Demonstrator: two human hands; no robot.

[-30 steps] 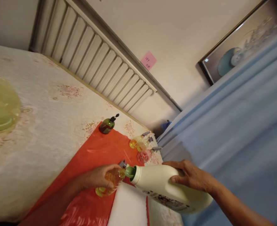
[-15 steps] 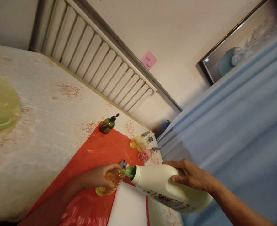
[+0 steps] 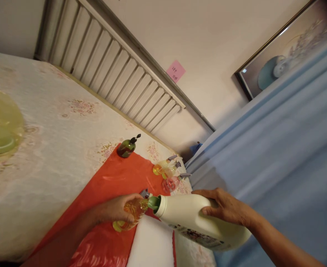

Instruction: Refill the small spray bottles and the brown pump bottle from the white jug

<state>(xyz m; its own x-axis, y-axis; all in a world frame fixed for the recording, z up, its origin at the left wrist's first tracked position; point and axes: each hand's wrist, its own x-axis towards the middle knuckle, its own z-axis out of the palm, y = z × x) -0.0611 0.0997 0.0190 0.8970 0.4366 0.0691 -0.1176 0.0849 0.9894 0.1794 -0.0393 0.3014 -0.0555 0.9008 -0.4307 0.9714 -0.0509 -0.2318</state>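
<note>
Holding steady, seemingly unchanged: jug (image 3: 196,222) against small bottle (image 3: 130,215).

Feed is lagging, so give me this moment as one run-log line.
left hand: grips small amber bottle on red sheet | right hand: tilts white jug, green spout at bottle mouth | flow: not discernible

The right hand (image 3: 226,209) tips a white jug (image 3: 196,220) against the small yellow bottle (image 3: 130,215) gripped by the left hand (image 3: 119,207).
</note>
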